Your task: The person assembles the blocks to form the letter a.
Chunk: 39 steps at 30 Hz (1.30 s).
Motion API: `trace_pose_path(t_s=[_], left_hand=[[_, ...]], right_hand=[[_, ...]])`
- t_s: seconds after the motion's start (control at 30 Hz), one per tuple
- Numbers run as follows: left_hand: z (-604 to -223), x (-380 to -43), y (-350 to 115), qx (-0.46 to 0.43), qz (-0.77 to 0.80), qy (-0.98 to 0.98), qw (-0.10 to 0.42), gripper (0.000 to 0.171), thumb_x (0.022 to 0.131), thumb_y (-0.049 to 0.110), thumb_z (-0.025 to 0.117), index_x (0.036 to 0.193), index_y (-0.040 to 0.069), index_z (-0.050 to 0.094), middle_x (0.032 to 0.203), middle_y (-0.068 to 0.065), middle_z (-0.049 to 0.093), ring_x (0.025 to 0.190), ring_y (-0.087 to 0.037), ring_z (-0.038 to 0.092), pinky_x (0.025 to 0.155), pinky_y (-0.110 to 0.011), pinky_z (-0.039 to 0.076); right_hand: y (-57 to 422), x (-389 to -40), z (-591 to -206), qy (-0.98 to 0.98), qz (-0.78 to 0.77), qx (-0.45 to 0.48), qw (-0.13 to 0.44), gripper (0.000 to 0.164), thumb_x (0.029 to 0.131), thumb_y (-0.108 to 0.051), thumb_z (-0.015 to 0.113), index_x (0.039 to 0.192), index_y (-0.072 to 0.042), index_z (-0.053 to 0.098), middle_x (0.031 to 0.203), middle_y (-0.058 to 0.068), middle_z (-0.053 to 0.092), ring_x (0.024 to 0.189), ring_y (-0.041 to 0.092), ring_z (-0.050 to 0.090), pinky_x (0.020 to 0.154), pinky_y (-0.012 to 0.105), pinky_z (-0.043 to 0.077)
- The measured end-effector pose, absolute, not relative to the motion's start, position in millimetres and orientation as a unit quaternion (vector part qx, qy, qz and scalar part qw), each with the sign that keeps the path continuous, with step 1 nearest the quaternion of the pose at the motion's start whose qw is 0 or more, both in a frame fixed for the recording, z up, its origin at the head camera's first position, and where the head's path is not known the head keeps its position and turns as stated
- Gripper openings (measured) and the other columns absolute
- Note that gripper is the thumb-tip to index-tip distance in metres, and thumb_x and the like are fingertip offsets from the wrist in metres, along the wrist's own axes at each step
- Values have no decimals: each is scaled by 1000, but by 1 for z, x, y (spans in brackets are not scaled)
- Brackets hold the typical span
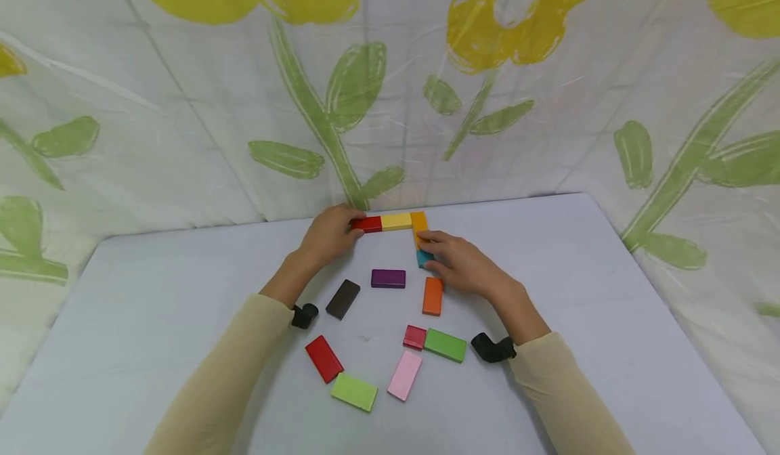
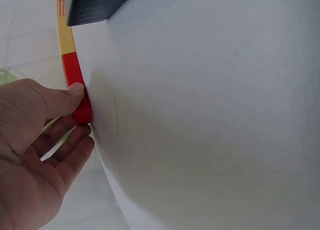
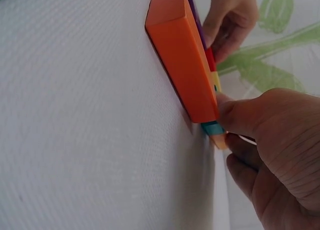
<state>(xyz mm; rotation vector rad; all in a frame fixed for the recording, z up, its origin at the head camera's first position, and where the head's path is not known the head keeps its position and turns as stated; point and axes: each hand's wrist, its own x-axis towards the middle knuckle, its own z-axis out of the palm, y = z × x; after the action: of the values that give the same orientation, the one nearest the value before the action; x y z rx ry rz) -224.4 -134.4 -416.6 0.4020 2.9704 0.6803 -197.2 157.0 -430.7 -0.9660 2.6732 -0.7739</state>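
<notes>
Left hand stretched forward, fingers pinching the red block at twelve o'clock on the worktop; right hand (slanting towards ten) has fingers curled about the teal block, one o'clock.

A sheet (yellow-flowered, green-leaved) hangs behind the white table.

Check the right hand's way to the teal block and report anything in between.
Nothing visible stands between them: the right hand is right at the teal block. The orange block lies nearer the person, outside that gap.
</notes>
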Motion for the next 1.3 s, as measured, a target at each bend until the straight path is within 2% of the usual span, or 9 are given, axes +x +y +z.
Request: trace_pose_path(t_s=[0.17, 0.6, 0.9, 1.17, 1.3], left_hand=[[-416, -224, -133, 125, 200, 971, 33, 37, 102, 14, 70, 137, 5, 70, 137, -17, 71, 130, -36, 65, 112, -50, 54], [-415, -222, -128, 119, 199, 972, 32, 37, 101, 12, 69, 138, 3, 69, 139, -18, 70, 131, -36, 65, 112, -49, 54], [-414, -218, -135, 134, 210, 968, 21, 46, 102, 21, 66, 143, -1, 62, 140, -22, 66, 129, -36, 64, 112, -49, 54], [-401, -200, -141, 123, 225, 966, 22, 48, 104, 25, 66, 147, 4, 60, 145, -18, 62, 136, -35, 61, 115, -51, 53], [-393, -184, -140, 145, 222, 964, 25, 43, 103, 26, 68, 141, 5, 65, 143, -16, 64, 136, -33, 61, 115, -50, 53]], right_hand=[[156, -196, -429, 902, -264, -327, 97, 49, 104, -16, 68, 150, -1, 57, 163, 14, 51, 152, 37, 48, 124, 53, 43], [156, -197, -430, 906, -254, -326, 97, 50, 104, -16, 68, 150, 0, 57, 163, 15, 51, 152, 37, 49, 123, 54, 44], [157, -198, -430, 908, -254, -315, 106, 50, 104, -20, 68, 150, -2, 58, 163, 12, 51, 153, 35, 47, 125, 54, 42], [157, -198, -431, 903, -265, -321, 107, 50, 104, -18, 69, 149, -1, 58, 163, 14, 52, 153, 36, 47, 124, 54, 43], [156, -198, -431, 905, -261, -318, 107, 50, 103, -17, 69, 149, -1, 59, 162, 14, 52, 152, 36, 48, 124, 54, 43]])
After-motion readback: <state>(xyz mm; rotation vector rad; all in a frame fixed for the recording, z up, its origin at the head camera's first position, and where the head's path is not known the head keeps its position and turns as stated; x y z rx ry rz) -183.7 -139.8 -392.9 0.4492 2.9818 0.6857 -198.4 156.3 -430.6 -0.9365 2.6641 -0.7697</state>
